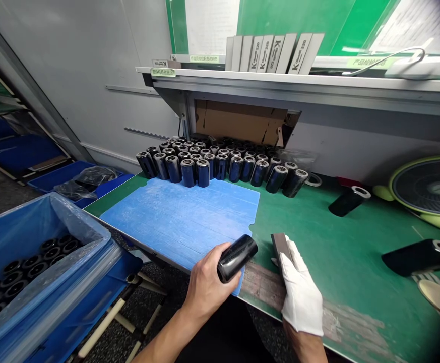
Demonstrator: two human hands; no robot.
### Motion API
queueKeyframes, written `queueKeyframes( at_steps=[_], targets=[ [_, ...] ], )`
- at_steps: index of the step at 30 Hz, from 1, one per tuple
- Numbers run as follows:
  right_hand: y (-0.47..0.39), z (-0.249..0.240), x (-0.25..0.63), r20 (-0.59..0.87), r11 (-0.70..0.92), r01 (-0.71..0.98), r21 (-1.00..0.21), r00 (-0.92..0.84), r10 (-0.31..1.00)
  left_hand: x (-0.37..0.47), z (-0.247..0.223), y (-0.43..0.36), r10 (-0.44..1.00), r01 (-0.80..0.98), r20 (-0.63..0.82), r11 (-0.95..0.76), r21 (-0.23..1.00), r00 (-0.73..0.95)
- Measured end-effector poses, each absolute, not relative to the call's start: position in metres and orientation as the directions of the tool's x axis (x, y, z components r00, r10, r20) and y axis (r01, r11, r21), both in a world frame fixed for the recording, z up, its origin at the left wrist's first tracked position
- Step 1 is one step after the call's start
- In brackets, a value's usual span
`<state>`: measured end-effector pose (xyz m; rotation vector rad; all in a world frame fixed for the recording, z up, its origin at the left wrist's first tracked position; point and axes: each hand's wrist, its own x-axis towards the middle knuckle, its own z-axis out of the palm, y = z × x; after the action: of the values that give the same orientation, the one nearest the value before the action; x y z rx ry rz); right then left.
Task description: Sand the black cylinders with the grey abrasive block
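Observation:
My bare left hand is wrapped round a glossy black cylinder, which it holds tilted above the near edge of the blue sheet. My right hand wears a white glove and grips a flat grey-brown sanding block over the green tabletop. A gap separates the block from the cylinder. Behind the sheet, many similar black cylinders with bright metal rims stand in rows. The far side of my left fingers is hidden by the cylinder.
Two more cylinders, a smaller-looking one and a nearer one, lie to the right beside a fan. Grey blocks marked 220 line the shelf. At left, a plastic-lined blue bin holds several black cylinders.

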<state>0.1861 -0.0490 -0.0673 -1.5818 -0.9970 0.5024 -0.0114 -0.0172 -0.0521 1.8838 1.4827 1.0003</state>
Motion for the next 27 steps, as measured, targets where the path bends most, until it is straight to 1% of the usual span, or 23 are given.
queueKeyframes(
  at_steps=[14, 19, 22, 27],
  targets=[
    [-0.050, -0.062, 0.183, 0.175, -0.005, 0.316, -0.949, 0.536, 0.826, -0.011, -0.051, -0.018, 0.965, 0.566, 0.227, -0.260, 0.782, 0.130],
    [-0.049, -0.058, 0.182, 0.146, -0.030, 0.302, -0.953, 0.543, 0.827, -0.012, -0.054, -0.018, 0.963, 0.575, 0.233, -0.268, 0.773, 0.136],
    [-0.049, -0.058, 0.183, 0.155, -0.028, 0.325, -0.945, 0.524, 0.837, -0.013, -0.057, -0.018, 0.955, 0.574, 0.262, -0.294, 0.764, 0.140],
    [-0.048, -0.059, 0.184, 0.150, -0.019, 0.310, -0.951, 0.511, 0.846, -0.014, -0.065, -0.022, 0.923, 0.579, 0.352, -0.373, 0.724, 0.154]
  ],
)
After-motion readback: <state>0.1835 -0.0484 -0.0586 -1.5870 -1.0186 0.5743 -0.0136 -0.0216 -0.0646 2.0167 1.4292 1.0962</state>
